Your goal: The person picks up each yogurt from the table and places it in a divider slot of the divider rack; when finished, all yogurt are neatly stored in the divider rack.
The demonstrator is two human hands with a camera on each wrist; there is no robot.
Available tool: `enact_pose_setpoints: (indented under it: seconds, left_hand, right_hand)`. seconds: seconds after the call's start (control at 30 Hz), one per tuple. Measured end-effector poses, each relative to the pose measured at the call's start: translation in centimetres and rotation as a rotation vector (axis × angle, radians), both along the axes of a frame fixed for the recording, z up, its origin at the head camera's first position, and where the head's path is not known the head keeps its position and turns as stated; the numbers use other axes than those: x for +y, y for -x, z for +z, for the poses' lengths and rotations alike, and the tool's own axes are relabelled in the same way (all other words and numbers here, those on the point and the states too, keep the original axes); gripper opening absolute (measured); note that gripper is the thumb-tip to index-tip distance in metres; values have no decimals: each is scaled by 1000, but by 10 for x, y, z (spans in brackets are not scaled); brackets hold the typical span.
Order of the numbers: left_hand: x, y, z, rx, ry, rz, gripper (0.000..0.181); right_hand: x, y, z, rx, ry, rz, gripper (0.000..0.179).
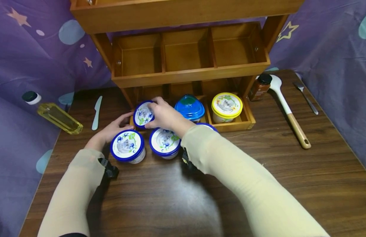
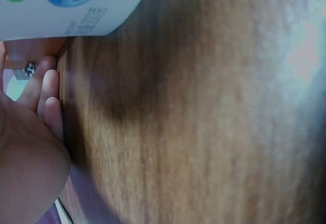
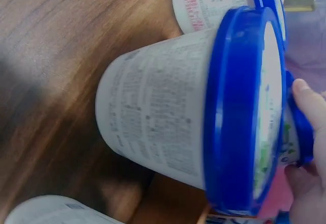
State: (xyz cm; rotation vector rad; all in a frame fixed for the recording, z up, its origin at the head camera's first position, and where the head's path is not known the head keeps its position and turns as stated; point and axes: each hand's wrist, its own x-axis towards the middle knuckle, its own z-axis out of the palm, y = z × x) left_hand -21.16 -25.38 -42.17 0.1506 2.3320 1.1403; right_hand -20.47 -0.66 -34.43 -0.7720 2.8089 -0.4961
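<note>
My right hand (image 1: 165,113) grips a blue-lidded tub with blueberry pictures (image 1: 142,116) by its lid rim, over the left end of the shelf's bottom tier. Beside that tub, my left hand (image 1: 110,130) reaches to the tier's left corner with loosely extended fingers, the fingertips right at the tub's side. Two similar blueberry tubs stand on the table in front, one near my left wrist (image 1: 127,145) and a middle tub (image 1: 165,141). Another blue lid (image 1: 209,125) shows partly behind my right forearm. In the right wrist view, a nearer tub (image 3: 158,107) covers much of the held one.
The wooden shelf (image 1: 188,73) rises at the back. Its bottom tier holds a blue-lidded rounded container (image 1: 189,108) and a yellow-lidded tub (image 1: 227,106). An oil bottle (image 1: 56,115) and knife (image 1: 97,113) lie left; a spice jar (image 1: 260,87), ladle (image 1: 289,110) and fork (image 1: 306,98) are right.
</note>
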Motion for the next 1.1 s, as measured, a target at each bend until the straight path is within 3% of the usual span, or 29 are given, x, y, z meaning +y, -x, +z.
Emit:
enact_pose_setpoints:
  seconds: [0.17,0.6,0.87,1.1]
  left_hand:
    - [-1,0,-1,27,-16,-18,75]
    - [-2,-1,-3,-3,2,1,79]
    - [1,-1,1,-22,-3,12,81]
    - [0,1,1,-30,-16,24,79]
  right_hand:
    - [1,-2,10,72,-146,13,74]
    - [-6,-6,11,-88,-182,-55,58]
    - [4,-8,12,-87,-66,-73,69]
    - [14,-9,19,-97,15,-34,73]
